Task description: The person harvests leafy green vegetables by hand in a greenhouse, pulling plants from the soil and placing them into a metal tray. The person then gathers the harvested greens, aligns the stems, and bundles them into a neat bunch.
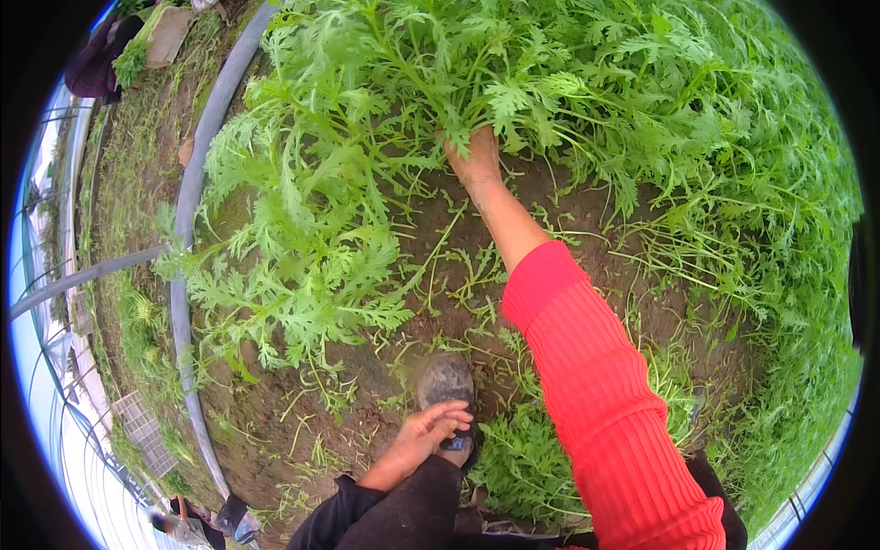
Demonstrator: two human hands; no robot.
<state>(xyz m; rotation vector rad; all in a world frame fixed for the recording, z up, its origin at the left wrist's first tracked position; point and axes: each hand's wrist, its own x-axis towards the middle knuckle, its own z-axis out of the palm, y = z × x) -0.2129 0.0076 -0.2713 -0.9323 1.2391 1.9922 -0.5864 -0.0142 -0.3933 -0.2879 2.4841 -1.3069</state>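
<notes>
My right hand (476, 157), below a red ribbed sleeve (598, 385), reaches in among the stem bases of leafy crown daisy greens (474, 75). Leaves cover its fingers, so whether they grip any stems is hidden. Beside my bent knee, my left hand (434, 427) hovers or rests over the dirty dark shoe (445, 381), fingers slightly spread and holding nothing. A pile of cut greens (526, 460) lies on the ground to the right of that shoe. Loose stems and leaves (440, 254) are strewn over the brown soil (385, 371) between my hands.
Dense standing greens (777, 172) fill the right side. A grey pipe (189, 199) curves along the left edge of the bed, joined by another pipe (96, 275). Beyond it lies a plastic crate (144, 433). Other people appear at upper left (103, 58) and lower left (189, 529).
</notes>
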